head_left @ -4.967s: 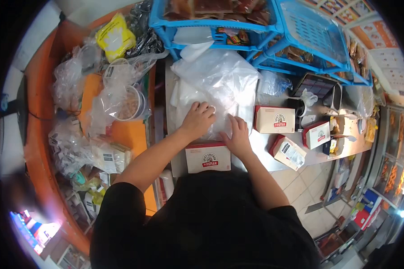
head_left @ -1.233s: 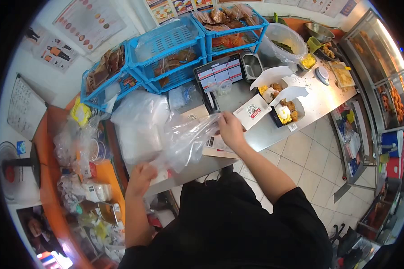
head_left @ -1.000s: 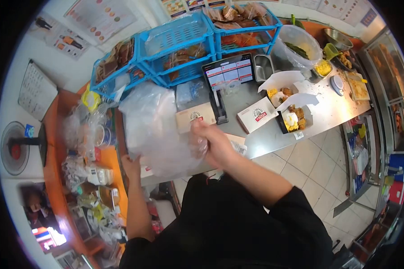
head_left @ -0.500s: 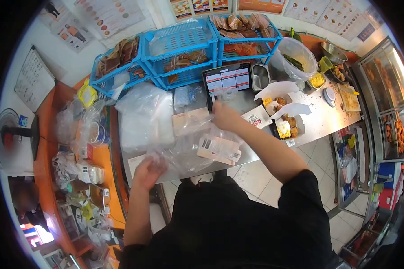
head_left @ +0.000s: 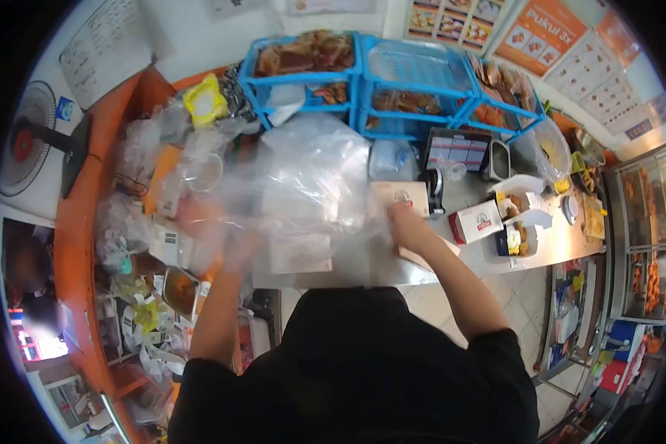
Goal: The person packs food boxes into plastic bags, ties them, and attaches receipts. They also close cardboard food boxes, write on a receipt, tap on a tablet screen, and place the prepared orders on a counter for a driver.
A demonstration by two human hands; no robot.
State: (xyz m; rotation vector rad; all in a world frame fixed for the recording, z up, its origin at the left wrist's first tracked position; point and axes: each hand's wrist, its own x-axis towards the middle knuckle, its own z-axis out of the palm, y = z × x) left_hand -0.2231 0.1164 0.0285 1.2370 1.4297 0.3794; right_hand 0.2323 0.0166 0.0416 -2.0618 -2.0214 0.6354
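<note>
A clear plastic bag (head_left: 359,231), smeared by motion, spreads across the counter between my hands. My right hand (head_left: 408,228) is closed on its right edge, just in front of a pale printed carton (head_left: 405,195). My left hand (head_left: 238,250) is at the bag's left side; blur hides its fingers. Through and below the plastic shows another flat pale carton (head_left: 301,255). A stack of clear plastic bags (head_left: 314,140) lies behind. Farther right stand a closed red-sided printed box (head_left: 477,222) and two open food boxes, the nearer box (head_left: 531,240) and the farther box (head_left: 544,216).
Blue stacked baskets (head_left: 419,92) with packaged goods line the back. A tablet (head_left: 458,150) and a metal container (head_left: 499,160) stand before them. At left, an orange shelf (head_left: 81,296) carries bags and tubs, with a fan (head_left: 26,144) beyond. A glass food cabinet (head_left: 647,229) is at right.
My right hand has moved away from the tablet and down to the bag's edge. The bag is now spread wide between my hands. The head view has turned left.
</note>
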